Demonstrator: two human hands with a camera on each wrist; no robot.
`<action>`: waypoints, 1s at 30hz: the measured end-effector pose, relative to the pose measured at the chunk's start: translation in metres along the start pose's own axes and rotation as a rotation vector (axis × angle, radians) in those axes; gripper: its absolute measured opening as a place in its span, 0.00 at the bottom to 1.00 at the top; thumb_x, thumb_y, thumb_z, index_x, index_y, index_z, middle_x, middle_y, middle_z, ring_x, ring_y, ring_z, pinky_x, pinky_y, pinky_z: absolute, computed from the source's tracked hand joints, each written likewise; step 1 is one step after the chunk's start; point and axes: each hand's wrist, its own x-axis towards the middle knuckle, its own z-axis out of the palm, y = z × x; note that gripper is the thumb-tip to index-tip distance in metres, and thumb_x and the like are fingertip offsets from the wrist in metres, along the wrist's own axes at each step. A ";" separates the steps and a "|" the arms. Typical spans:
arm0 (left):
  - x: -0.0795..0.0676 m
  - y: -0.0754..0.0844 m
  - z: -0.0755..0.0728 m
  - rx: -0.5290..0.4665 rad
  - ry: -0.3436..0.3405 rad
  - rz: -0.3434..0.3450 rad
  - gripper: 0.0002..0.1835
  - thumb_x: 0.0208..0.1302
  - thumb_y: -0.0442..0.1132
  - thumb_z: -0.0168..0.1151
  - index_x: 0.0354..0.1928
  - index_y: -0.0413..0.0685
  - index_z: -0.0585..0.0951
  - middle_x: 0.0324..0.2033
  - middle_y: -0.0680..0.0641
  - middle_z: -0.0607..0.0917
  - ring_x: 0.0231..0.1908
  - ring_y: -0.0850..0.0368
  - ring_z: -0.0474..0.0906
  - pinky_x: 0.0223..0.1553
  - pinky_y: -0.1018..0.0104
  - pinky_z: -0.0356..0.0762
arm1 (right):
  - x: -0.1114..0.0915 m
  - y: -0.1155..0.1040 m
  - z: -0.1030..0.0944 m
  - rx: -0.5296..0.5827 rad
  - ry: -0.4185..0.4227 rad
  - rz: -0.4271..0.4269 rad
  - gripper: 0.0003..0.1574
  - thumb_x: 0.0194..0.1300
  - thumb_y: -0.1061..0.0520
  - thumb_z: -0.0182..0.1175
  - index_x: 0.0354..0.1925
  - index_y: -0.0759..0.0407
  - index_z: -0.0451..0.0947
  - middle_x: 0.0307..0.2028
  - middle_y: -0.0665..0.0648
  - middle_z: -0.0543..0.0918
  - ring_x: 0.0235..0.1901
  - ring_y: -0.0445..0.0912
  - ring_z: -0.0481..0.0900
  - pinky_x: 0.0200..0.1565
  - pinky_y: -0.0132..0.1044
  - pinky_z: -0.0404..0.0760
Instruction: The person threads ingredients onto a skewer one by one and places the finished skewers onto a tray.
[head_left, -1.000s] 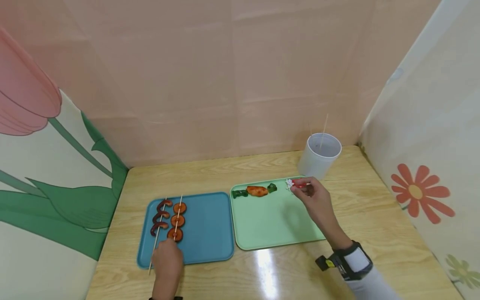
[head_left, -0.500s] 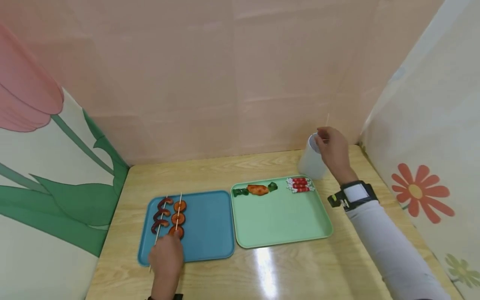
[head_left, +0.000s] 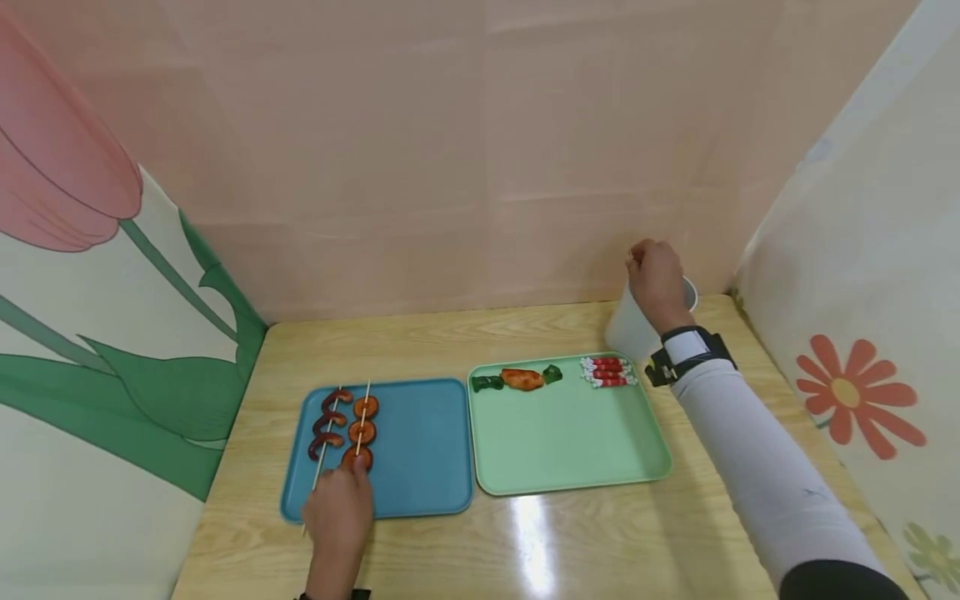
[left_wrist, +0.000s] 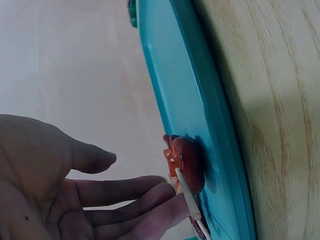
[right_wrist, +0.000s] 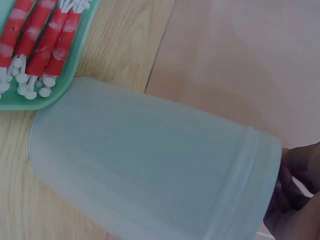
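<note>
In the head view, my left hand [head_left: 341, 504] is over the near left of the blue tray [head_left: 420, 450], beside a skewer of three round brown mushroom-like pieces [head_left: 362, 432]. The left wrist view shows its fingers [left_wrist: 130, 192] extended against the bamboo stick [left_wrist: 187, 195], thumb apart. To its left lies a second skewer of curved brown sausage-like pieces [head_left: 330, 421]. At the mouth of the white cup [head_left: 633, 325], my right hand [head_left: 658, 283] has its fingers curled together. A thin pale bamboo skewer shows between them, mostly hidden by the hand and cup.
Right of the blue tray is a light green tray [head_left: 570, 442]. Along its back edge lie an orange-brown piece [head_left: 522, 379] between green pieces [head_left: 487, 382] and several red-and-white rolls [head_left: 609, 372]. A pink backdrop [head_left: 450, 167] rises behind the wooden table [head_left: 420, 558].
My right hand has let go of the red-and-white rolls on the green tray and moved up to the cup's mouth. My left hand stays by the mushroom-like skewer.
</note>
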 end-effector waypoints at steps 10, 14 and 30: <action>-0.008 0.005 -0.005 -0.087 0.204 0.033 0.21 0.75 0.46 0.57 0.44 0.32 0.87 0.37 0.31 0.84 0.34 0.30 0.83 0.28 0.34 0.79 | -0.015 -0.034 -0.020 0.088 0.342 -0.183 0.16 0.79 0.55 0.53 0.52 0.67 0.76 0.46 0.69 0.77 0.45 0.60 0.78 0.49 0.48 0.78; -0.011 0.009 -0.008 -0.152 0.291 0.109 0.16 0.73 0.43 0.60 0.46 0.35 0.87 0.39 0.34 0.86 0.34 0.33 0.84 0.30 0.36 0.80 | -0.036 -0.079 -0.042 0.178 0.507 -0.375 0.14 0.76 0.57 0.58 0.50 0.68 0.78 0.44 0.68 0.79 0.43 0.56 0.82 0.49 0.30 0.78; -0.019 0.085 -0.021 -0.644 0.101 0.780 0.30 0.64 0.35 0.69 0.69 0.45 0.76 0.52 0.45 0.87 0.54 0.50 0.86 0.49 0.56 0.87 | -0.153 -0.196 -0.054 0.928 -0.498 -0.350 0.07 0.70 0.65 0.63 0.44 0.66 0.76 0.41 0.60 0.83 0.42 0.49 0.90 0.46 0.41 0.90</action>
